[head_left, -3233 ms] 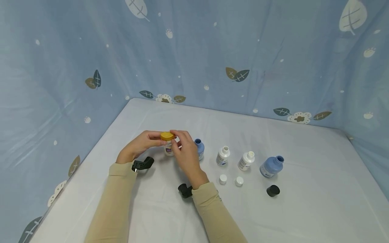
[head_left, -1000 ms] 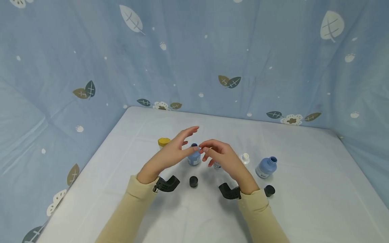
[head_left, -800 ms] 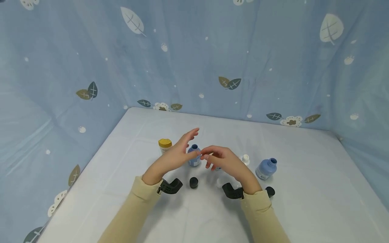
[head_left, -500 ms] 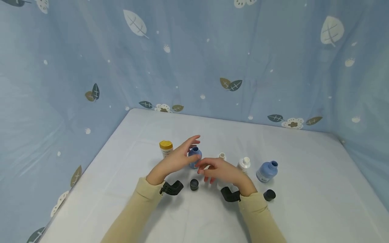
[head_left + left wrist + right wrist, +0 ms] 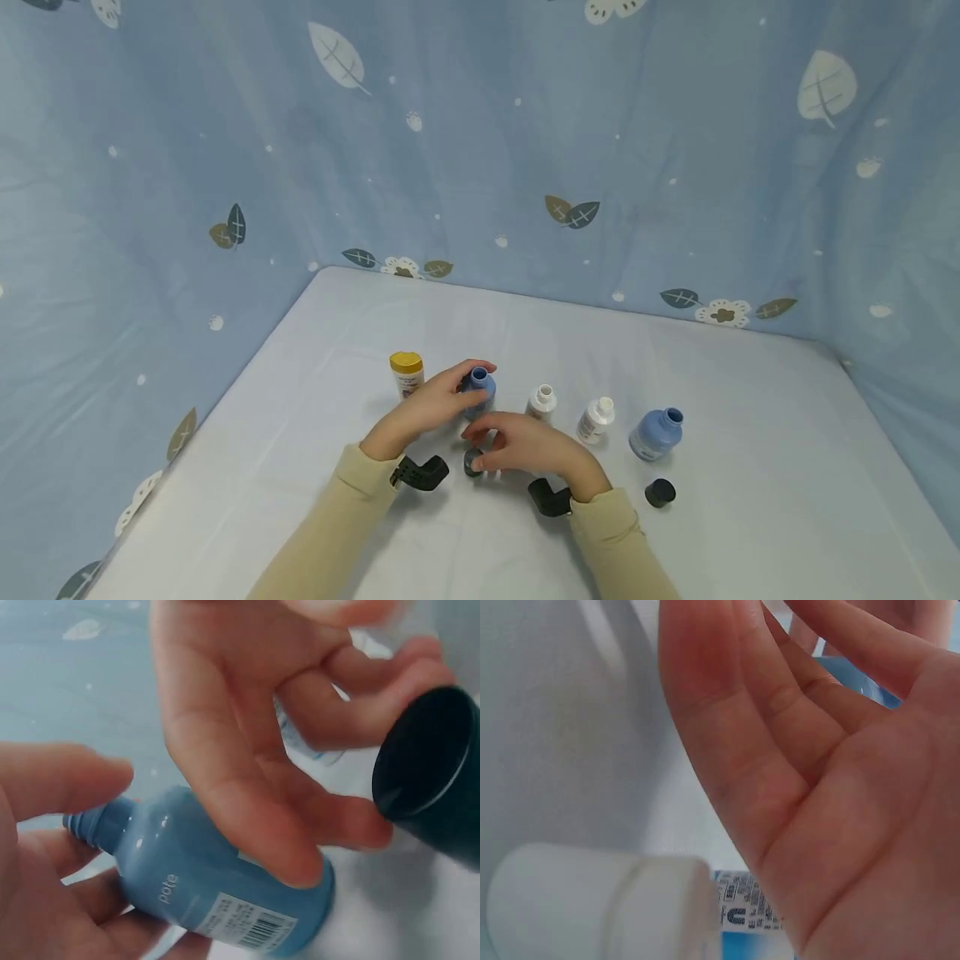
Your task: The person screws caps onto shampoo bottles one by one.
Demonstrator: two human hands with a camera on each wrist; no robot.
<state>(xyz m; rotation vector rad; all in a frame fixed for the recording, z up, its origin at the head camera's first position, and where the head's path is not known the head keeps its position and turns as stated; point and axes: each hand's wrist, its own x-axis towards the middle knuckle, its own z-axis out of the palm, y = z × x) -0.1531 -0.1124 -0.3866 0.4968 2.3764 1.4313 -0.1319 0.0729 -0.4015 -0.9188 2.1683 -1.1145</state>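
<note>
In the head view, my left hand (image 5: pixel 420 411) is around a blue bottle (image 5: pixel 487 387) without its cap, thumb in front and fingers behind. The left wrist view shows the bottle's threaded neck and barcode label, with the left thumb (image 5: pixel 67 780) beside the neck. My right hand (image 5: pixel 525 446) reaches down to a small black cap (image 5: pixel 470 463), its thumb in front of the cap. Up close, the cap (image 5: pixel 450 795) shows its hollow side, and right fingertips (image 5: pixel 371 825) lie at its rim. Whether they grip it is unclear.
A white bottle with a yellow cap (image 5: pixel 407 364) stands left. To the right are two white bottles, one nearer (image 5: pixel 543 400) and one farther (image 5: pixel 597 417), another blue bottle (image 5: pixel 655 433) and a black cap (image 5: pixel 660 492). A blurred white cylinder (image 5: pixel 600 900) lies beside the right palm.
My hands have left the yellow-capped bottle and moved right. The left hand has come down around the blue bottle. The right hand has lowered to the black cap.
</note>
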